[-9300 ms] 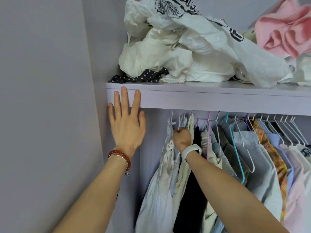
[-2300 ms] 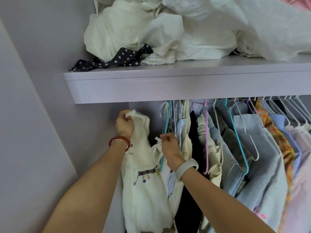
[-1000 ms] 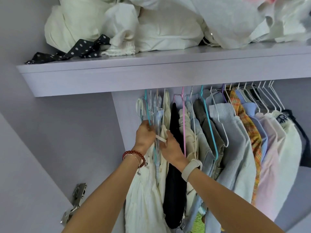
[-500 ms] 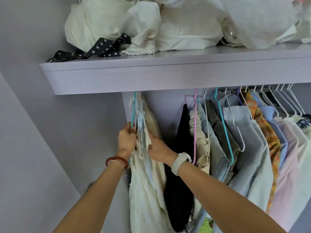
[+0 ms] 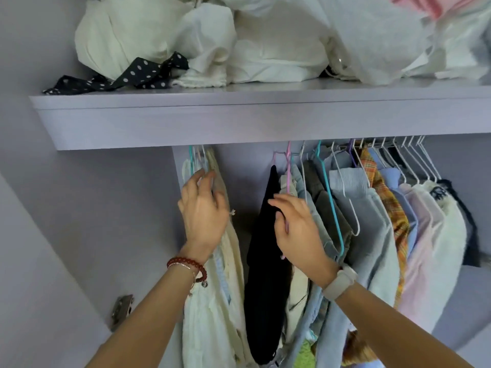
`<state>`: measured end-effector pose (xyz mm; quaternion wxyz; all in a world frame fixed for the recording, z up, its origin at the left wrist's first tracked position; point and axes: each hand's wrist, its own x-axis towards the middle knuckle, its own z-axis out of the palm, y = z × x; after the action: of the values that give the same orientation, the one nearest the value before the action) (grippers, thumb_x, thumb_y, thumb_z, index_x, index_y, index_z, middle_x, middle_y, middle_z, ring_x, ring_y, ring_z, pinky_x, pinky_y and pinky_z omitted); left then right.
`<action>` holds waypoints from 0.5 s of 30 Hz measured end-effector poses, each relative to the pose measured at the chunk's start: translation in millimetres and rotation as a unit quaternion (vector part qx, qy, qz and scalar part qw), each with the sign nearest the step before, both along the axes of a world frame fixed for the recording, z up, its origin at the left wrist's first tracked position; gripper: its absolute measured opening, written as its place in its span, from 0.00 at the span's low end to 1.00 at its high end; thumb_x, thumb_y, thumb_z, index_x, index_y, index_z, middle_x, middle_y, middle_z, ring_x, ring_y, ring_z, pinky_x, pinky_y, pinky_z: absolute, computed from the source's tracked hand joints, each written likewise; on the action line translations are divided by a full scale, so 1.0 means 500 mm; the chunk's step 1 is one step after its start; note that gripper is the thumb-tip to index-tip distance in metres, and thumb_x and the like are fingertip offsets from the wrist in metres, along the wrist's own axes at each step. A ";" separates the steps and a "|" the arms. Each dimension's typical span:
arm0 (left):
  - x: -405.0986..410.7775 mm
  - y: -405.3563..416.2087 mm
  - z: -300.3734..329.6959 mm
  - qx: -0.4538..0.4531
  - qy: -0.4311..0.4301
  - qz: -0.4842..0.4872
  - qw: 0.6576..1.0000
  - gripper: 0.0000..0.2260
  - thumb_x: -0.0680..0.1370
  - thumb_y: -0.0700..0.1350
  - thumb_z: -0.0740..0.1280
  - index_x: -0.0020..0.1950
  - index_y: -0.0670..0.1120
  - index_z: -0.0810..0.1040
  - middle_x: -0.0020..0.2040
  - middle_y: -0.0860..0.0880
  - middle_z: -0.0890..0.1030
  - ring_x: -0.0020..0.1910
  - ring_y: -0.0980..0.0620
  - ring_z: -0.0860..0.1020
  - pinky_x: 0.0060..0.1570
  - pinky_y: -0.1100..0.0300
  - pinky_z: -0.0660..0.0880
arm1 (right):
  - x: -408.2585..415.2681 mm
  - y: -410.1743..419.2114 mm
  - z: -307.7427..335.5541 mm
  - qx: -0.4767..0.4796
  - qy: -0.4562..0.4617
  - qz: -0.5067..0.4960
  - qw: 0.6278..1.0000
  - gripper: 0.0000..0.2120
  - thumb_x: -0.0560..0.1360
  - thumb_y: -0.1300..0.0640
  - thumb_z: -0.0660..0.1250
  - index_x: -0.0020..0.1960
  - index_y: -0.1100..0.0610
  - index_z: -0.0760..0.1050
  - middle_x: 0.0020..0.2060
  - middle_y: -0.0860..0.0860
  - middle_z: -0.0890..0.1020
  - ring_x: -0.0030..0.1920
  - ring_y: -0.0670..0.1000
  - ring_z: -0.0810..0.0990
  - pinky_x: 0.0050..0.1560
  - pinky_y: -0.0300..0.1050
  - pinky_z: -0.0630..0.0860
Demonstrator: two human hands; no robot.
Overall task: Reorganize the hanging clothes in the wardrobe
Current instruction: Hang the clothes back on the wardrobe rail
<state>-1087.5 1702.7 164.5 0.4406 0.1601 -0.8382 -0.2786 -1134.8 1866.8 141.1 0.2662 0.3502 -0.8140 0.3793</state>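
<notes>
A bunch of cream and white garments [image 5: 212, 314] hangs at the far left of the rail. My left hand [image 5: 204, 211] rests on its upper part with fingers spread and relaxed. A gap of bare back wall separates this bunch from a black garment [image 5: 265, 274]. My right hand [image 5: 297, 227] touches the black garment's right edge with straight fingers and lies over a pink hanger [image 5: 288, 166]. Further right hang a light blue sweater [image 5: 372, 235] on a teal hanger [image 5: 332, 208], a plaid shirt [image 5: 393, 208] and pale shirts [image 5: 425, 235].
The lilac shelf [image 5: 239, 120] runs just above the rail and hides it. A pile of white fabric [image 5: 265, 43] and a black polka-dot cloth [image 5: 138, 75] lie on the shelf. A metal door hinge [image 5: 121, 310] sits on the left side wall.
My right hand has left the cream bunch and moved right to the black garment. My left hand has let go of the hangers and now lies open on the cream clothes.
</notes>
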 end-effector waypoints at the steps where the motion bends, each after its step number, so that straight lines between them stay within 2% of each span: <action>1: -0.014 0.029 0.004 0.000 0.014 -0.044 0.999 0.17 0.77 0.39 0.60 0.66 0.41 0.70 0.65 0.41 0.70 0.65 0.43 0.68 0.64 0.51 0.63 | -0.009 0.029 0.003 -0.010 0.013 -0.041 0.999 0.15 0.71 0.67 0.60 0.56 0.63 0.76 0.55 0.59 0.78 0.56 0.60 0.75 0.60 0.52 0.71; 3: -0.045 0.090 0.003 0.077 -0.019 -0.149 0.986 0.20 0.78 0.40 0.61 0.69 0.40 0.65 0.66 0.41 0.69 0.66 0.44 0.68 0.66 0.51 0.65 | -0.032 0.085 0.001 -0.021 0.008 -0.133 0.991 0.16 0.69 0.70 0.63 0.56 0.65 0.76 0.55 0.62 0.77 0.56 0.65 0.74 0.57 0.57 0.71; 5: -0.080 0.146 -0.010 0.150 -0.087 -0.221 0.960 0.25 0.78 0.42 0.62 0.73 0.40 0.58 0.70 0.41 0.64 0.69 0.44 0.65 0.68 0.53 0.62 | -0.057 0.136 -0.011 -0.010 -0.048 -0.211 0.976 0.18 0.71 0.70 0.63 0.61 0.66 0.72 0.60 0.64 0.74 0.59 0.66 0.71 0.59 0.55 0.67; 7: -0.112 0.190 -0.036 0.176 -0.139 -0.250 0.942 0.28 0.78 0.43 0.62 0.74 0.40 0.54 0.72 0.41 0.61 0.70 0.45 0.63 0.68 0.60 0.58 | -0.076 0.174 -0.025 -0.003 -0.124 -0.218 0.968 0.19 0.74 0.67 0.60 0.65 0.66 0.66 0.62 0.64 0.72 0.62 0.64 0.69 0.61 0.51 0.65; 8: -0.123 0.205 -0.049 0.191 -0.153 -0.257 0.935 0.28 0.79 0.43 0.62 0.75 0.40 0.53 0.72 0.41 0.62 0.70 0.45 0.64 0.66 0.61 0.58 | -0.083 0.185 -0.032 -0.005 -0.159 -0.196 0.968 0.19 0.76 0.66 0.59 0.67 0.66 0.64 0.61 0.64 0.73 0.61 0.63 0.71 0.58 0.48 0.66; 11: -0.141 0.233 -0.089 0.252 -0.169 -0.260 0.917 0.22 0.81 0.44 0.56 0.74 0.44 0.54 0.66 0.41 0.71 0.62 0.41 0.72 0.59 0.58 0.68 | -0.099 0.195 -0.042 -0.023 -0.226 -0.152 0.962 0.16 0.77 0.65 0.56 0.65 0.65 0.65 0.51 0.63 0.78 0.53 0.61 0.76 0.46 0.42 0.67; 13: -0.143 0.239 -0.109 0.284 -0.158 -0.243 0.914 0.18 0.82 0.45 0.53 0.72 0.46 0.60 0.60 0.41 0.75 0.57 0.42 0.75 0.55 0.58 0.69 | -0.119 0.190 -0.043 -0.013 -0.244 -0.165 0.955 0.12 0.78 0.65 0.55 0.60 0.67 0.69 0.51 0.64 0.78 0.54 0.62 0.75 0.49 0.44 0.66; 15: -0.143 0.238 -0.119 0.309 -0.134 -0.236 0.912 0.15 0.82 0.45 0.54 0.69 0.46 0.65 0.59 0.44 0.75 0.53 0.47 0.74 0.51 0.61 0.70 | -0.137 0.180 -0.049 0.041 -0.247 -0.193 0.949 0.13 0.78 0.65 0.55 0.60 0.66 0.70 0.54 0.64 0.76 0.57 0.63 0.72 0.55 0.48 0.65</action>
<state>-1159.2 1821.6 104.9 0.1744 0.1209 -0.7749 -0.5954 -1203.2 1956.9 116.8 0.1101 0.0921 -0.9211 0.3619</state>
